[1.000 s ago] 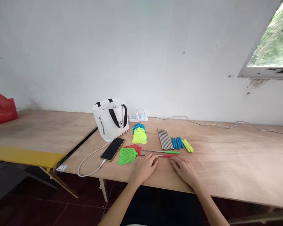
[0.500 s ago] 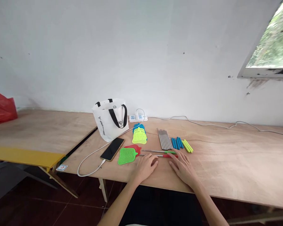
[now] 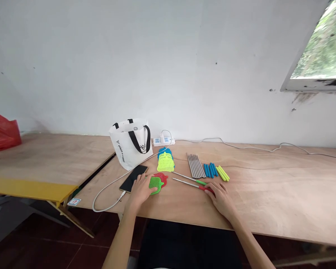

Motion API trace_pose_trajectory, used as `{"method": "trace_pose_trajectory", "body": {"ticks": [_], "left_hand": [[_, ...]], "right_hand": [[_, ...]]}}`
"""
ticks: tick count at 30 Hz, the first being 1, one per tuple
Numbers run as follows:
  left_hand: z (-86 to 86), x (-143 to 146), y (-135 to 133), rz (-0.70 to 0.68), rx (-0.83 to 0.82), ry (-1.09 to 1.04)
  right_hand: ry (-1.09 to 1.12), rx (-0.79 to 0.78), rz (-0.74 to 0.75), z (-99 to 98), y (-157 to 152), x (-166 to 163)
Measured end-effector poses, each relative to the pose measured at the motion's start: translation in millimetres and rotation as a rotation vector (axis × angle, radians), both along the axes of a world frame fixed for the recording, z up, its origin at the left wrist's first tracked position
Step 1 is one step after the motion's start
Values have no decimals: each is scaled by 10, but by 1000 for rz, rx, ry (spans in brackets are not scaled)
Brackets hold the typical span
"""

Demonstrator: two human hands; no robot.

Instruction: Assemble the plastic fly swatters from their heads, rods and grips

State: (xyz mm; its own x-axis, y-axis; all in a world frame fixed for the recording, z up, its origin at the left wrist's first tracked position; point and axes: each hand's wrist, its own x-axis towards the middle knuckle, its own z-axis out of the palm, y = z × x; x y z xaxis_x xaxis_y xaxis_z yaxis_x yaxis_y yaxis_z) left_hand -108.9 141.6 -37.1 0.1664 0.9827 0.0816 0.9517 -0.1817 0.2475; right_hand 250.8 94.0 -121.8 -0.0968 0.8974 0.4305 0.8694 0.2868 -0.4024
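My left hand (image 3: 140, 189) lies over the left side of a green mesh fly swatter head (image 3: 156, 183), thumb and fingers closed about it and hiding part of it. Under that one, a red fly swatter head (image 3: 164, 179) shows at the right. My right hand (image 3: 220, 196) has its fingers curled on the red handle (image 3: 205, 188) of a thin metal rod (image 3: 186, 182). Just beyond lies a second rod with a green handle (image 3: 201, 182), its end at the fingertips. Both rods slant, with their bare tips pointing left and away.
Farther back are stacked yellow and blue swatter heads (image 3: 165, 163), grey rods (image 3: 196, 166), blue handles (image 3: 210, 170) and yellow handles (image 3: 223, 173). A phone (image 3: 131, 182) on a white cable, a white bag (image 3: 128, 147) and a power strip (image 3: 164, 141) stand left and behind.
My left hand has moved left from the rods onto the green swatter head. The two rods have turned, tips swinging away from me, and my right hand's fingers have curled onto the red handle.
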Motion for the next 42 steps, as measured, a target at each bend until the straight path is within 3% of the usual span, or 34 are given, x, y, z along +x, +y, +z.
{"method": "trace_pose_trajectory", "body": {"ticks": [5, 11, 16, 24, 28, 34, 42], "left_hand": [[-122, 20, 63, 19, -125, 4], [-116, 83, 66, 16, -149, -115], [-122, 55, 60, -112, -137, -308], [-276, 0, 150, -193, -78, -462], [-205, 1, 148, -208, -51, -537], [3, 34, 100, -280, -31, -691], [179, 128, -3, -202, -133, -1132]], "right_hand": [[96, -91, -5, 61, -5, 185], [160, -179, -13, 179, -3, 426], [180, -141, -7, 158, 11, 550], [-123, 45, 13, -53, 6, 122], [-183, 102, 20, -56, -3, -96], [-197, 131, -27, -53, -6, -135], [-18, 46, 93, 49, 2, -129]]}}
